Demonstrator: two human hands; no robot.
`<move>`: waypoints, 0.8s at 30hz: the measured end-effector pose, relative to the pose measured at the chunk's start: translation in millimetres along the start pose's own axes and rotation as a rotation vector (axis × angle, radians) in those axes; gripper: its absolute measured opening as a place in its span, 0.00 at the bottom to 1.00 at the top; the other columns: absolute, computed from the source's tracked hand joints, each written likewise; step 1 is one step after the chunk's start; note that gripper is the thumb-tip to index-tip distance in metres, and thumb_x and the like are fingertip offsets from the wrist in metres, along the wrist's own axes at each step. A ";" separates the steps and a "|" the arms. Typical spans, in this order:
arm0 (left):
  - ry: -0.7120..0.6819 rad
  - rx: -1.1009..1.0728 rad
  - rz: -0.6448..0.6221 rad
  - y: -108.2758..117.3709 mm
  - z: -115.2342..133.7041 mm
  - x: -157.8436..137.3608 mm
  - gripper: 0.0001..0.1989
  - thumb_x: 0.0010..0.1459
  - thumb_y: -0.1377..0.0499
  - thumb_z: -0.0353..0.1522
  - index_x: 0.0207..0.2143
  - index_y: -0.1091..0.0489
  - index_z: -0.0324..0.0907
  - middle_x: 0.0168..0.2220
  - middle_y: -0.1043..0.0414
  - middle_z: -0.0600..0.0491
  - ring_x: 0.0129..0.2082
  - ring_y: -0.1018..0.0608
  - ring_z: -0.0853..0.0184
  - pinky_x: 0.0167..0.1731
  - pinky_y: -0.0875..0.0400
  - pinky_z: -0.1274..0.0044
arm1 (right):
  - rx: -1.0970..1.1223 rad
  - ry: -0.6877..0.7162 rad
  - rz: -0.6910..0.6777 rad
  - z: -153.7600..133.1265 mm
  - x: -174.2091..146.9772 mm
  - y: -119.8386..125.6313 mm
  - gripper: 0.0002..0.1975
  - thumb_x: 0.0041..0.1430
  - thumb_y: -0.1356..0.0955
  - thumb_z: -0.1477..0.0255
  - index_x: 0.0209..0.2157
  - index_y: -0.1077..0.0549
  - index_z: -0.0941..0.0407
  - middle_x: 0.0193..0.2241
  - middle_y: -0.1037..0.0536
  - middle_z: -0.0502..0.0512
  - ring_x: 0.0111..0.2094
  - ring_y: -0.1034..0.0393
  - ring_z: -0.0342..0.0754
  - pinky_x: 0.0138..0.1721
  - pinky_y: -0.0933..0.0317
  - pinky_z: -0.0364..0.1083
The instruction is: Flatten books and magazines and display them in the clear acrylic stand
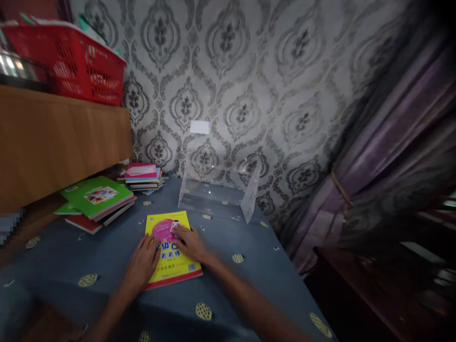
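A yellow workbook (173,267) with a pink circle and blue characters on its cover lies on the blue patterned tablecloth. My left hand (144,256) rests on its left edge, fingers stretched over the cover. On the right side of the cover lies my right hand (192,243), its fingers extended flat across the print. Both hands touch the book without gripping it. Behind the book stands a clear acrylic rack (217,190) with a small white label (200,127) above its back.
At the left lie a pile with a green book (98,195) on top and a stack with a pink book (140,171). A red basket (71,61) sits on a wooden cabinet (67,142). Purple curtains (395,137) hang at the right, above dark furniture (352,280).
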State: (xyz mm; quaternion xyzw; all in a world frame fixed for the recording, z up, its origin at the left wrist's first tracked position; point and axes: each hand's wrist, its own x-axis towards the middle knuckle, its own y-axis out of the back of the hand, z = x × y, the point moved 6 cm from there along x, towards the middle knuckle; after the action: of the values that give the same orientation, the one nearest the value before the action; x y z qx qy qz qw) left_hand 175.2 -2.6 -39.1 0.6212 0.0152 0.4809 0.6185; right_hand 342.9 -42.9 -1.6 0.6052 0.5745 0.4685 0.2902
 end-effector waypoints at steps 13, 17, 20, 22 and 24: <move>0.104 -0.002 -0.112 -13.8 -7.8 -2.5 0.20 0.66 0.51 0.36 0.53 0.26 0.42 0.58 0.26 0.45 0.61 0.29 0.53 0.60 0.31 0.60 | -0.032 -0.366 0.005 33.6 -18.1 10.0 0.23 0.70 0.40 0.68 0.64 0.35 0.56 0.66 0.37 0.61 0.69 0.48 0.53 0.69 0.60 0.59; 0.116 0.001 -0.145 -9.6 -6.1 -0.5 0.19 0.66 0.50 0.35 0.53 0.26 0.43 0.58 0.27 0.46 0.62 0.29 0.54 0.60 0.32 0.61 | -0.013 -0.354 -0.013 33.1 -23.4 11.0 0.24 0.70 0.41 0.68 0.65 0.36 0.56 0.67 0.37 0.61 0.70 0.49 0.53 0.69 0.62 0.58; 0.126 0.012 -0.156 -6.9 -5.0 -0.6 0.19 0.66 0.50 0.34 0.54 0.26 0.43 0.58 0.27 0.46 0.62 0.29 0.55 0.60 0.31 0.62 | -0.011 -0.345 -0.011 33.4 -24.4 11.5 0.25 0.69 0.41 0.68 0.64 0.35 0.58 0.67 0.37 0.61 0.70 0.49 0.53 0.69 0.62 0.57; 0.121 0.010 -0.159 -5.0 -3.6 -0.8 0.19 0.67 0.50 0.34 0.54 0.27 0.43 0.59 0.27 0.45 0.62 0.29 0.55 0.60 0.32 0.62 | -0.008 -0.341 -0.001 34.2 -24.4 11.7 0.25 0.69 0.40 0.68 0.64 0.35 0.58 0.66 0.37 0.61 0.69 0.48 0.54 0.69 0.61 0.57; 0.112 0.003 -0.155 -2.8 -2.3 -0.6 0.18 0.67 0.50 0.34 0.54 0.26 0.42 0.58 0.27 0.44 0.62 0.29 0.55 0.60 0.32 0.61 | 0.001 -0.333 0.004 35.2 -24.4 11.4 0.24 0.68 0.40 0.68 0.63 0.34 0.58 0.66 0.36 0.60 0.69 0.47 0.54 0.69 0.61 0.57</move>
State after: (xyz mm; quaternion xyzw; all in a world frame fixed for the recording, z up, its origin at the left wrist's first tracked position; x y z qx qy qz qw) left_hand 175.0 -0.6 -42.2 0.5914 0.0987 0.4655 0.6510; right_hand 381.8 -61.8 -11.0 0.6756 0.5176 0.3621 0.3802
